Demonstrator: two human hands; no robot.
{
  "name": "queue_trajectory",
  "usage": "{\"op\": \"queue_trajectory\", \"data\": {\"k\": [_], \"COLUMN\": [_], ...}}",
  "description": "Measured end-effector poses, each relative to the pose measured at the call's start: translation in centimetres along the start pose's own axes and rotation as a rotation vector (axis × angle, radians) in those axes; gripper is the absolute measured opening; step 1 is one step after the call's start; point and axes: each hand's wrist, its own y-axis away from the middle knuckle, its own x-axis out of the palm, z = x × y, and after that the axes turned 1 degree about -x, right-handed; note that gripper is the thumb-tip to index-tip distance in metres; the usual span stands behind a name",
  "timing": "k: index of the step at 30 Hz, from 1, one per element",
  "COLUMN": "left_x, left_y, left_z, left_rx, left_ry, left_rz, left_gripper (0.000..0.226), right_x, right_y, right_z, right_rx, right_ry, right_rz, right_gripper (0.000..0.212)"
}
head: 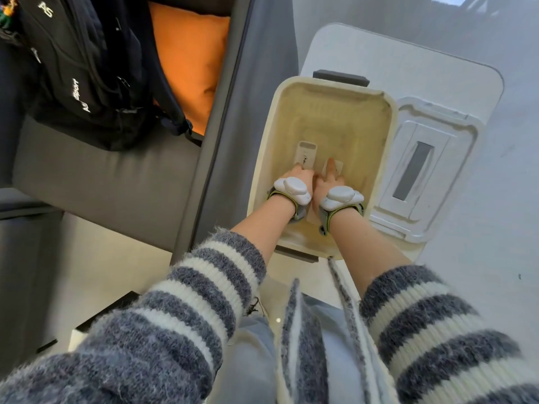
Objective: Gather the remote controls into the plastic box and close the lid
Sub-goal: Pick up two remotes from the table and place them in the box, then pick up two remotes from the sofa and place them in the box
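At frame centre, both hands reach into the plastic box (376,132): left hand (294,177) touches a white remote control (306,153), right hand (328,179) another remote (338,167); whether either grips, I cannot tell.

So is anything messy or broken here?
Nothing looks broken or spilled. The lid lies flat on the table beside the plastic box, not yet on it. Both hands, left and right, are down inside, on two white remotes.

Cream plastic box (291,118), white lid (431,170), grey-and-white striped sleeves (204,287), orange cushion (189,62), black backpack (87,68).
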Motion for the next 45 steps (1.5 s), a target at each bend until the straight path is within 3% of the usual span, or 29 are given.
{"op": "queue_trajectory", "data": {"k": [6, 9, 12, 15, 20, 26, 30, 32, 33, 34, 35, 36, 38, 39, 41, 42, 44, 45], "left_x": [0.4, 0.3, -0.1, -0.8, -1.4, -5.4, -7.0, -7.3, -6.5, -6.5, -6.6, -4.6, -4.0, -0.9, 0.0, 3.6, 4.2, 8.2], "left_y": [0.0, -0.2, -0.3, 0.6, 3.4, 10.7, 19.6, 21.3, 25.1, 26.4, 26.7, 30.6, 31.8, 35.6, 36.8, 41.0, 42.2, 46.6], "left_z": [0.1, 0.0, -0.1, 0.0, -1.0, 2.2, 9.5, 10.2, 14.8, 16.0, 16.2, 21.3, 22.9, 27.9, 28.8, 34.1, 35.0, 40.4], "left_rx": [-0.035, -0.023, -0.046, -0.101, -0.101, -0.113, -0.182, -0.204, -0.247, -0.256, -0.287, -0.334, -0.369, -0.41, -0.398, -0.429, -0.411, -0.471], "left_ry": [-0.181, -0.138, 0.016, 0.257, 0.622, 0.967, 1.189, 1.247, 1.33, 1.362, 1.38, 1.457, 1.491, 1.568, 1.587, 1.647, 1.649, 1.681], "left_rz": [0.091, 0.124, 0.115, 0.059, 0.027, -0.131, -0.296, -0.312, -0.397, -0.426, -0.451, -0.531, -0.581, -0.632, -0.629, -0.666, -0.678, -0.732], "left_gripper": [0.048, 0.044, 0.039, 0.042, 0.037, 0.037, 0.025, 0.015, 0.013, 0.012, 0.011, 0.013, 0.025, 0.028, 0.031, 0.032, 0.03, 0.024], "right_x": [0.8, 0.4, -0.7, -2.0, -3.2, -6.6, -7.8, -7.2, -6.5, -6.3, -6.4, -4.7, -4.5, -1.2, 0.2, 4.3, 5.5, 10.3], "right_y": [1.2, 0.9, 0.7, 1.4, 3.5, 9.3, 15.3, 15.1, 17.2, 17.4, 17.5, 20.7, 22.0, 25.2, 26.0, 29.3, 30.0, 33.1], "right_z": [0.0, -0.1, 0.0, -0.2, -0.1, 4.8, 13.5, 14.2, 19.3, 20.7, 20.9, 26.8, 28.9, 34.3, 35.5, 41.2, 42.6, 48.1], "right_rx": [-0.025, -0.017, -0.053, 0.038, 0.201, 0.165, -0.042, -0.039, -0.16, -0.146, -0.153, -0.266, -0.252, -0.352, -0.335, -0.432, -0.415, -0.479], "right_ry": [0.154, 0.057, -0.043, -0.205, -0.465, -0.705, -0.693, -0.742, -0.694, -0.69, -0.707, -0.649, -0.645, -0.583, -0.579, -0.515, -0.529, -0.481], "right_rz": [0.071, 0.045, -0.078, -0.066, -0.079, -0.175, -0.172, -0.155, -0.147, -0.118, -0.094, -0.069, -0.019, -0.003, 0.053, 0.083, 0.117, 0.174], "right_gripper": [0.05, 0.045, 0.035, 0.018, 0.025, 0.032, 0.022, 0.016, 0.016, 0.016, 0.017, 0.018, 0.019, 0.018, 0.013, 0.011, 0.011, 0.012]}}
